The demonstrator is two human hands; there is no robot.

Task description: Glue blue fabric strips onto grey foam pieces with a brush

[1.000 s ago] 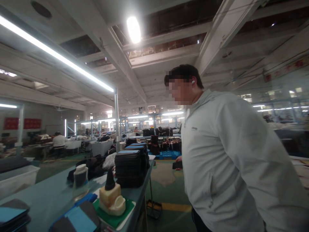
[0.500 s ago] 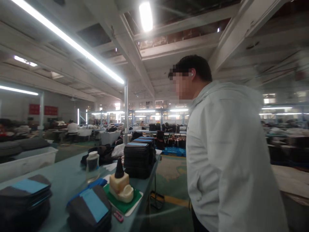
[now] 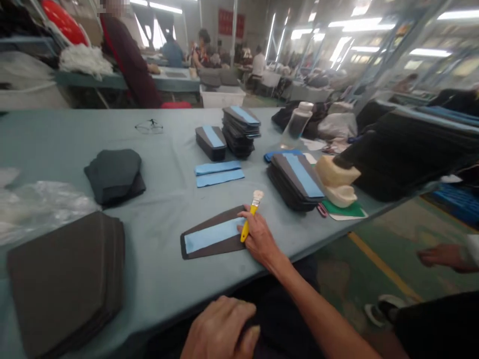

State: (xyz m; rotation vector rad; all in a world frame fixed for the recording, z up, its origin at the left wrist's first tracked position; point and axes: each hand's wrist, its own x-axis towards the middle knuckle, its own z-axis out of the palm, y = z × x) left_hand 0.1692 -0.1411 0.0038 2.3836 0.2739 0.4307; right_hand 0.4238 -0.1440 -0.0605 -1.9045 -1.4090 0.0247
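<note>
Between the fingers of my right hand (image 3: pixel 262 237) is a paintbrush (image 3: pixel 245 232) with a yellow handle and pale bristles pointing up and away. That hand rests on the right end of a dark grey tapered panel (image 3: pixel 220 253), which lies flat and carries a light blue strip (image 3: pixel 209 237). My left hand (image 3: pixel 220 329) is low in front of the table edge, over dark cloth, its fingers curled; anything inside them is hidden. Beyond the panel lie two more light blue strips (image 3: pixel 220 178). Right of them is a stack of grey panels with a blue strip on top (image 3: pixel 292 182).
A thick stack of grey pieces (image 3: pixel 60 274) stands front left, beside clear plastic (image 3: pixel 41 204). A bottle (image 3: pixel 297 124), a cream-coloured block (image 3: pixel 339 182) and a tall black stack (image 3: pixel 404 154) are at the right. Another person's hand (image 3: pixel 445 258) is beyond the table's right edge.
My view has swung left and down from the standing person in the pale jacket to the table. Both my hands and the brush now show; they were out of view before.
</note>
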